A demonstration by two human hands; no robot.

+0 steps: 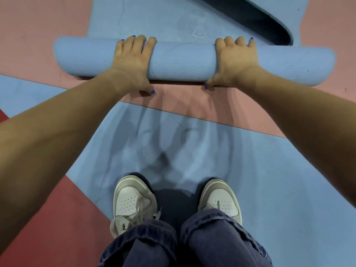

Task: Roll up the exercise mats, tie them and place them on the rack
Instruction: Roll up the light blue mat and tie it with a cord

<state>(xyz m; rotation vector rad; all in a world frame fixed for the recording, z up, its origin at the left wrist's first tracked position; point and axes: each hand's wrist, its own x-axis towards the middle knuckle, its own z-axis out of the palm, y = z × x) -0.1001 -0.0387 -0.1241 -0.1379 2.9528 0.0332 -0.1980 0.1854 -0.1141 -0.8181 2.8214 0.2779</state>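
A gym floor — red and blue padded flooring [57, 218], exercise mats [183, 60] spread about.

- The rolled exercise mat [183, 60] is light blue with thin wavy lines across it
- The flat mat [154, 16] past the roll is the same light blue
- The floor [38, 26] has pink, blue and dark red patches
- The fingernails [153, 91] are bright blue
- The sneakers [133, 201] are white and grey with little dots of holes
- The jeans [212, 243] are dark blue
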